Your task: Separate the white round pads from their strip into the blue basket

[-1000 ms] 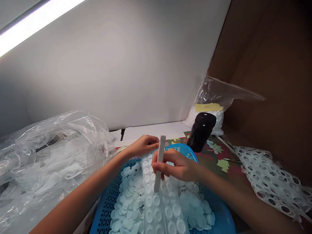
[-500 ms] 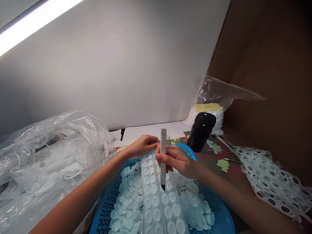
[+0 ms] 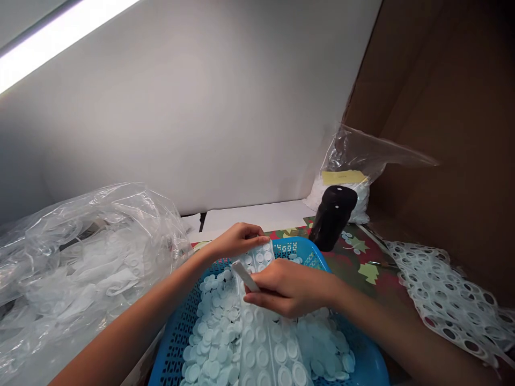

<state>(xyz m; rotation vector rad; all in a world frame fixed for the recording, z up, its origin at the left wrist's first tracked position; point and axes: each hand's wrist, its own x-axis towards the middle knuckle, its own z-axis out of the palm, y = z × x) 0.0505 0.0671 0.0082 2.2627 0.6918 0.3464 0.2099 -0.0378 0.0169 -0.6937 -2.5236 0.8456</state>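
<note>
A long translucent white plastic sheet [image 3: 261,335] with rows of round raised discs lies lengthwise over the blue basket [image 3: 317,256]. My left hand [image 3: 243,239] is closed on its far end, thumb on top. Above the middle of the sheet, my right hand [image 3: 287,287] grips a slim white stick-like tool [image 3: 245,276], tilted so that its blunt end points up and left. The tool's lower end is hidden behind my fingers. Loose white discs [image 3: 213,332] fill the basket on the left of the sheet, and more discs [image 3: 328,343] lie on its right.
On the left sits a large clear plastic bag [image 3: 100,257] of white pieces. A black cylindrical object [image 3: 333,217] stands behind the basket, before a clear bag [image 3: 341,190] with a yellow label. At right, a white perforated sheet [image 3: 446,295] lies by a brown cardboard wall [image 3: 442,123].
My right hand has swung the tool from upright to leaning left and moved slightly down, over the sheet's discs. The sheet's far end has shifted right; my left hand has barely moved.
</note>
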